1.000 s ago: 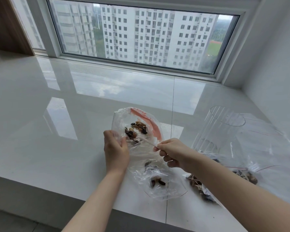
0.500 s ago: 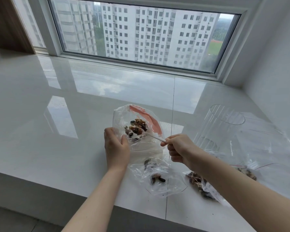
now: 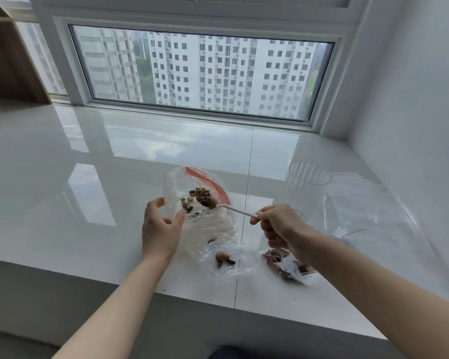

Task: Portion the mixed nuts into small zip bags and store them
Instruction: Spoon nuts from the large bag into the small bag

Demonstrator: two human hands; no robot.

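Just now: left hand curled around the near side of a clear bag, thumb and fingers pinching its plastic and keeping the mouth propped open above the table. Right hand closed on the handle of a thin white spoon, gripped between fingertips and thumb, bowl end reaching across into the bag's mouth. Mixed nuts heaped at the spoon's bowl inside the bag, brown and black pieces with a few pale ones. Pink strip along the bag's far rim. Below and between the two hands, flat on the table, a small zip bag with a few nuts inside. Partly hidden under the right wrist, another small bag of nuts near the table's front edge. Beyond the right hand, a tall clear ribbed cup, upright, beside a loose pile of empty clear bags. Window farther back, facing white apartment blocks.
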